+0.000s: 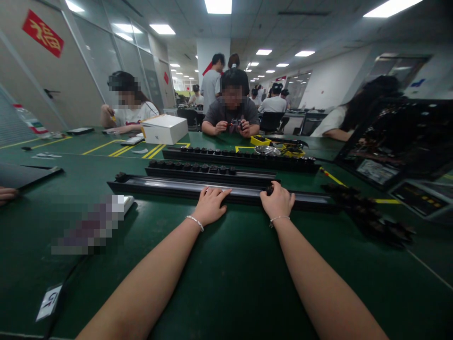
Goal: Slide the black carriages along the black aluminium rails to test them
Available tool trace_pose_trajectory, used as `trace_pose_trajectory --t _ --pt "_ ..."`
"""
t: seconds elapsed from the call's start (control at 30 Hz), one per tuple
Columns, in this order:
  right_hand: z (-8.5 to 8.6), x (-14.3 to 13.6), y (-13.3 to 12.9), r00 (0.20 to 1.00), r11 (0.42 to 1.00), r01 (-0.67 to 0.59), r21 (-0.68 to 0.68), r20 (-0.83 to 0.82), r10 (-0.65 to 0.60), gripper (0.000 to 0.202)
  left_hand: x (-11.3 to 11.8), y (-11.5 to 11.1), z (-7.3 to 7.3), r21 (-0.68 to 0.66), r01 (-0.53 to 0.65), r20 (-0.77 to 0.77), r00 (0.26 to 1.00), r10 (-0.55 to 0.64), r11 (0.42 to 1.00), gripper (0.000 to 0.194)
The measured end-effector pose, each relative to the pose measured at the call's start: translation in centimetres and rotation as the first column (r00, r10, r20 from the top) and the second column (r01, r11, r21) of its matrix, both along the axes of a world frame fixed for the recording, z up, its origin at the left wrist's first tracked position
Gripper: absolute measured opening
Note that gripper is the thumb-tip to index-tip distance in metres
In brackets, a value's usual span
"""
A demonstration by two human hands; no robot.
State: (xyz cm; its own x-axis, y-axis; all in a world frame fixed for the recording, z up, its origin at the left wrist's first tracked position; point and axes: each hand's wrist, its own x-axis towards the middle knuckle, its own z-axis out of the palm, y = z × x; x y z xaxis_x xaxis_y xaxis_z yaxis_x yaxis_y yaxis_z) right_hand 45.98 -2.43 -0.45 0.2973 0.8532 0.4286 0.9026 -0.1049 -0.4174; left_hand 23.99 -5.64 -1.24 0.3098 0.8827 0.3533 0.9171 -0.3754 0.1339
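We stretch both bare forearms straight ahead, nearly parallel, each wrist ringed by a thin bracelet. Our left hand [210,204] lies palm down with its fingers spread flat and pointing forward. Our right hand [278,200] is curled into a loose fist, knuckles up.

Bare forearms (no sleeves), a thin silver bracelet [195,222] on each wrist.

Open mat near, rails blocking ahead.
Green table [226,274] free at 6 o'clock; three black rails [198,188] bar 12; parts pile [371,217] at 3.
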Motion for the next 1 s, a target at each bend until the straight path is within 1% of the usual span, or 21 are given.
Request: trace_pose_trajectory --t 0.23,0.6,0.77,0.83,1.0 --pt "0.2 0.3 0.1 1.000 1.000 -0.010 -0.011 0.028 0.010 0.047 -0.1 0.0 0.0 0.008 0.002 0.000 1.000 -0.002 1.000 0.056" --pt "0.7 1.8 0.0 1.000 0.999 0.022 -0.042 0.020 -0.021 0.047 -0.1 0.1 -0.1 0.019 0.010 -0.016 1.000 -0.010 1.000 0.055" --pt "0.9 2.4 -0.2 1.000 0.997 -0.014 -0.082 0.010 0.015 0.047 -0.2 0.1 -0.2 0.033 0.019 -0.011 1.000 -0.019 0.999 0.055" --pt "0.8 2.6 -0.2 1.000 0.997 -0.025 -0.071 0.012 0.026 0.047 -0.2 0.1 -0.2 0.038 0.020 -0.013 1.000 -0.019 0.999 0.055" --pt "0.4 2.9 -0.1 1.000 1.000 -0.006 -0.014 0.002 0.006 0.046 -0.2 0.1 -0.2 0.030 0.009 -0.025 1.000 -0.009 0.999 0.054"
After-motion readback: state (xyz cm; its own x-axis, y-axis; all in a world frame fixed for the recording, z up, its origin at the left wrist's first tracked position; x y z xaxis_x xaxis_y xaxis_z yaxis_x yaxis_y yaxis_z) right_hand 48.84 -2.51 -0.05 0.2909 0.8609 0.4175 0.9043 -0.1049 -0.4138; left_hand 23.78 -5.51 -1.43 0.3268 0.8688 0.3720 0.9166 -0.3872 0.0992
